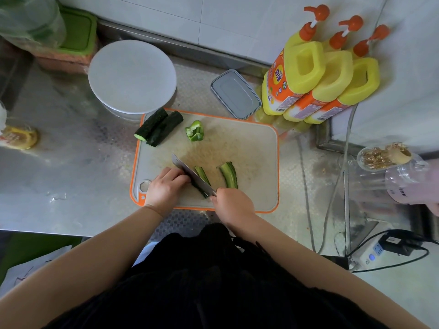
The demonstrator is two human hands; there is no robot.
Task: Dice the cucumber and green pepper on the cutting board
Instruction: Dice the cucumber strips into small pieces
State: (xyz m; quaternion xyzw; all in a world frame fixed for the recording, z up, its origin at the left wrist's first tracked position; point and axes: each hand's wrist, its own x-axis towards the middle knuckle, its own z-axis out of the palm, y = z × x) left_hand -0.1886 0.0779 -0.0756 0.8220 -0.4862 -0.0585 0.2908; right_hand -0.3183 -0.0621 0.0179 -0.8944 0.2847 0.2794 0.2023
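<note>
While slitting cucumber strip lengthwise mid cutting board: right hand gripping knife, left hand curled, pinning strip. Next probably crosswise dicing; cucumber halves and green pepper untouched at far edge.

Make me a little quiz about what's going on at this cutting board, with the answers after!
1. True or false: the green pepper has already been diced.
2. Which of the hands holds the knife? A) left B) right C) both
3. Fill in: the two uncut cucumber pieces lie at the board's far ____ corner.

Key
1. False: it sits as one chunk on the cutting board.
2. B: the right hand grips the handle; the left hand steadies the cucumber strip being cut. Another strip waits beside it.
3. Left.
</note>
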